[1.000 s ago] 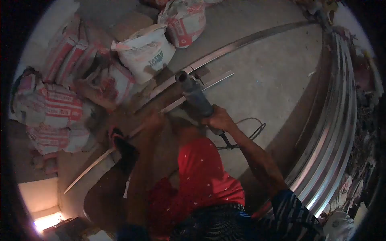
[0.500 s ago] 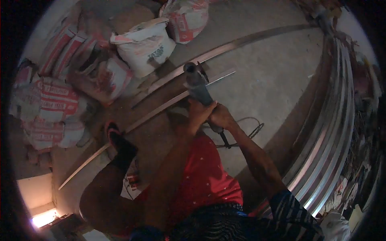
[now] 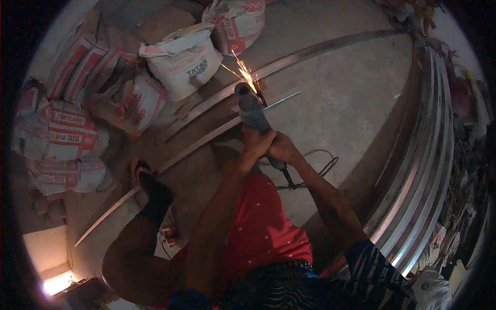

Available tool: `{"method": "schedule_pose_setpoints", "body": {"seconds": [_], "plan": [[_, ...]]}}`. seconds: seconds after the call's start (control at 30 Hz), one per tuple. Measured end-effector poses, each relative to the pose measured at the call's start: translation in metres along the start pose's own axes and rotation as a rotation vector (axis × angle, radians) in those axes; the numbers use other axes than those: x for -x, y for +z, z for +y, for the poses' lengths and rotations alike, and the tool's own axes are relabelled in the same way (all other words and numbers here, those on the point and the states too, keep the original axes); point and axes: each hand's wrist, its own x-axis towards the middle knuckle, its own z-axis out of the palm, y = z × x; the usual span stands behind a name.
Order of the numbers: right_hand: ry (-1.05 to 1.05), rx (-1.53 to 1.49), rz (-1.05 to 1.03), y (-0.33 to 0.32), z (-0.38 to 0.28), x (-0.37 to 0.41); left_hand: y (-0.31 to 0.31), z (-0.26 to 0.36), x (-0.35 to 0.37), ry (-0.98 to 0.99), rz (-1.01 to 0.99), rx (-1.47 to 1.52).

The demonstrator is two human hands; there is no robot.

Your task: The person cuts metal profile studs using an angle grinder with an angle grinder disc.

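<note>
An angle grinder (image 3: 253, 109) is held in both hands over the floor, its head pointing away from me. My left hand (image 3: 256, 143) is closed around the left side of its body. Behind it, my right hand (image 3: 283, 150) grips the rear of the body, above the cord end. Bright sparks (image 3: 247, 75) spray up and forward from the disc at the tool's head. The disc is by a thin metal strip (image 3: 206, 137) that lies diagonally on the floor; the exact contact is hidden. My foot (image 3: 142, 169) is beside the strip.
Cement bags (image 3: 70, 134) are piled at the left, and a white sack (image 3: 181, 64) stands at the top. Long metal profiles (image 3: 413, 206) lie along the right. The cord (image 3: 328, 168) loops right of the grinder. A bright light (image 3: 58, 283) glows at lower left.
Sparks now fly from the grinder's head, where none showed before. Both hands keep their grip, in nearly the same place.
</note>
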Motion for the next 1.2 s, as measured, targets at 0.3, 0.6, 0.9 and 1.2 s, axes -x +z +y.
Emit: {"method": "schedule_pose_setpoints", "body": {"seconds": [0.3,0.6,0.9,1.2], "plan": [[0.000,0.008,0.060,0.008,0.017,-0.005,0.002,-0.001,0.001,0.028,0.013,-0.057],[0.018,0.022,-0.016,0.008,0.027,-0.008,0.005,0.002,0.001,-0.077,0.021,-0.025],[-0.120,0.041,0.017,0.007,0.016,-0.001,0.008,-0.006,-0.003,-0.178,-0.128,-0.026],[0.064,-0.049,0.012,0.003,0.017,0.002,0.005,0.005,0.001,-0.244,-0.111,-0.012]]}}
